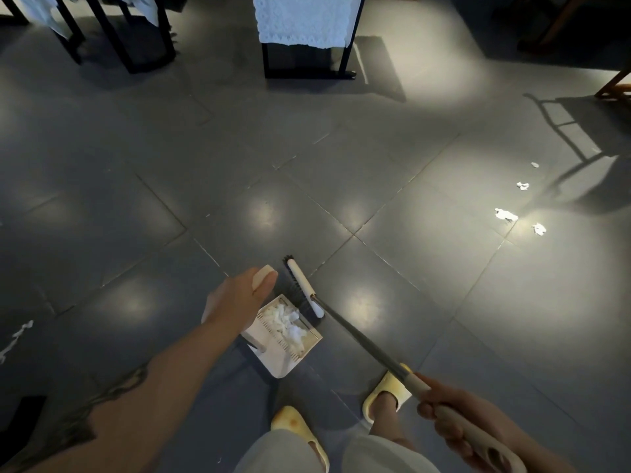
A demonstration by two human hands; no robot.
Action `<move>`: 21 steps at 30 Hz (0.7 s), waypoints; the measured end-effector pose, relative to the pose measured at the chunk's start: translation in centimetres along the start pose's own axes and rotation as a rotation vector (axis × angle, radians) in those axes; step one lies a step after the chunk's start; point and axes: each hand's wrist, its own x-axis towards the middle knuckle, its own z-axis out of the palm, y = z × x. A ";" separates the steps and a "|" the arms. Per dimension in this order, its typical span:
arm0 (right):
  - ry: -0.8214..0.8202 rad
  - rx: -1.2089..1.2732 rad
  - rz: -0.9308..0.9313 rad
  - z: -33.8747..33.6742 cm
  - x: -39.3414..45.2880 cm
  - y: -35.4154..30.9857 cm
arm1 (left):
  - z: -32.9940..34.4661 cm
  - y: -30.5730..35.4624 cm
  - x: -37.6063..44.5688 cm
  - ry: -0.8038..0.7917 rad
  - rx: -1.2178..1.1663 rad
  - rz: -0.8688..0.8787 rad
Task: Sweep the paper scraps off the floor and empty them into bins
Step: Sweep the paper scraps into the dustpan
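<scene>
Down on the grey tiled floor (239,158), a white dustpan (285,353) sits just ahead of the person's feet, which wear pale yellow slippers (387,390). A heap of white paper scraps (288,322) already lies inside the pan, against its comb-like teeth. The left hand (244,295) reaches forward and curls its grip round the cream top of the dustpan's upright handle (262,275), thumb laid along it. The right hand (454,425) has its fingers clenched round the pale end of the broom handle (362,339), which runs as a long grey pole up and to the left toward the pan. The broom head (302,288), white-backed with dark bristles, lies at the far edge of the dustpan, touching its mouth. Well apart to the right, in a bright patch of light, four loose scraps (506,214) are scattered on the tiles, near the shadow of a chair. Another streak of white bits (15,337) lies at the left edge of the view. Farther back stands a black metal frame (307,63) draped with a white lace-edged cloth (305,18), and more dark frames with hanging cloth show at the top left. A wooden furniture leg (614,87) shows at the right edge. No bin can be seen in the view.
</scene>
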 end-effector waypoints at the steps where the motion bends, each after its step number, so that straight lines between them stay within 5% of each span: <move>1: -0.002 -0.016 0.003 -0.1 -0.1 -0.1 | -0.1 0.2 -0.1 0.003 0.007 -0.008; 7: -0.069 0.044 -0.054 0.3 -0.7 -1.6 | -0.1 0.8 -0.5 -0.010 -0.030 -0.047; 14: 0.015 0.008 -0.119 0.4 0.9 -3.1 | 0.5 -0.6 -4.4 -0.191 -0.471 -0.270; 21: 0.089 -0.209 -0.216 1.1 4.4 -7.9 | 1.5 0.4 -6.7 0.313 -0.634 -0.614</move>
